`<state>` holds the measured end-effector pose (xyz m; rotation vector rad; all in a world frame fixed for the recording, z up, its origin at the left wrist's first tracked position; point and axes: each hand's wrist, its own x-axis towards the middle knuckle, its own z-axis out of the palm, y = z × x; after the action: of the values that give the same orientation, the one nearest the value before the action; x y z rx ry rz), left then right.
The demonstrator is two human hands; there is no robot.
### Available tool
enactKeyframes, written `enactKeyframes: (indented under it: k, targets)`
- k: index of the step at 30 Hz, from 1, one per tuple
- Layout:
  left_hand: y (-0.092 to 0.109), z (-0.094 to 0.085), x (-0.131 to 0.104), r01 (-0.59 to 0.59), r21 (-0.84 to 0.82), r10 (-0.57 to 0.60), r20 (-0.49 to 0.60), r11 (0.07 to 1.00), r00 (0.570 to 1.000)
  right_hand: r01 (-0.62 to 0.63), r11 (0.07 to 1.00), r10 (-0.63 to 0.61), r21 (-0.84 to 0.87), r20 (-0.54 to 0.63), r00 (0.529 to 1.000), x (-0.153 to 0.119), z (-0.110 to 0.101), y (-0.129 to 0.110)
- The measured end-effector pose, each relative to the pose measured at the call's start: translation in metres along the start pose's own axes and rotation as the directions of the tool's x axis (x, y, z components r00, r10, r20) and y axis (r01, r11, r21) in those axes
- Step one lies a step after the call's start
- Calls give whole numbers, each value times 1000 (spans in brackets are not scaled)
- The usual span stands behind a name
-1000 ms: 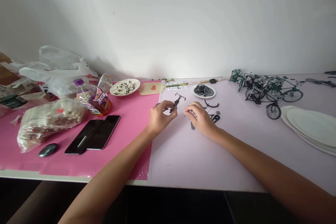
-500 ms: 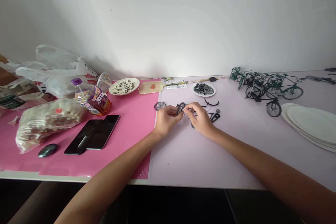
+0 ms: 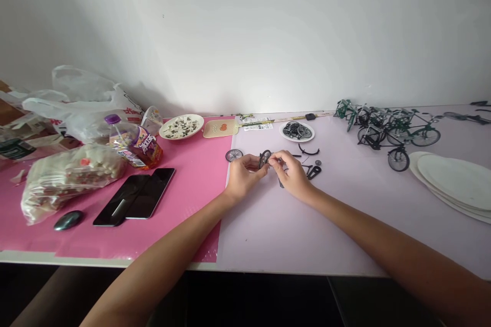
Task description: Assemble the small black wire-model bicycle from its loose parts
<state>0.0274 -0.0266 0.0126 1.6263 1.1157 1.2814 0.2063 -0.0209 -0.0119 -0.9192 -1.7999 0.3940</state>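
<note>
Left hand (image 3: 242, 173) and right hand (image 3: 291, 172) meet above the bench (image 3: 276, 225), both pinching a small wheel assembly (image 3: 264, 157) between fingertips. A loose grip could drop that tiny piece among the black parts (image 3: 312, 169) just beside the right hand. Spare wheel (image 3: 233, 155) lies left, parts dish (image 3: 297, 131) behind, finished model bicycles (image 3: 387, 130) well apart.

left hand (image 3: 242, 176) and right hand (image 3: 290, 172) pinch a small bike part (image 3: 264, 157) together | loose wheel (image 3: 233, 155) just left | counter (image 3: 268, 225) beneath

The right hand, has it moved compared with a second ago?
Yes. The right hand has slid left, away from the black clip, and now meets the left hand at the small wheel.
</note>
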Motion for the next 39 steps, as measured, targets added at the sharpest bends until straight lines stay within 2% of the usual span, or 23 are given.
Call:
enactKeyframes:
  k: [5, 14, 25, 33, 39]
  targets:
    - [-1, -1, 1, 13, -22, -13, 3, 1000, 1000, 30, 999, -31, -30, -27, 999, 0, 0, -4]
    - [-5, -4, 3, 3, -26, -3, 1, 1000, 1000, 224, 968, -233, -117, -65, 970, 6, -3, -8]
    - [-7, -4, 3, -2, 1, 2, 21, 1000, 1000, 73, 997, -73, -25, 15, 997, 4, -5, -8]
    - [-6, -5, 2, -7, -1, 7, 20, 1000, 1000, 256, 961, -260, -103, -24, 965, 7, -6, -7]
    - [-2, -5, 1, -36, 26, 35, 29, 999, 999, 264, 951, -266, -162, 8, 964, 9, -9, -9]
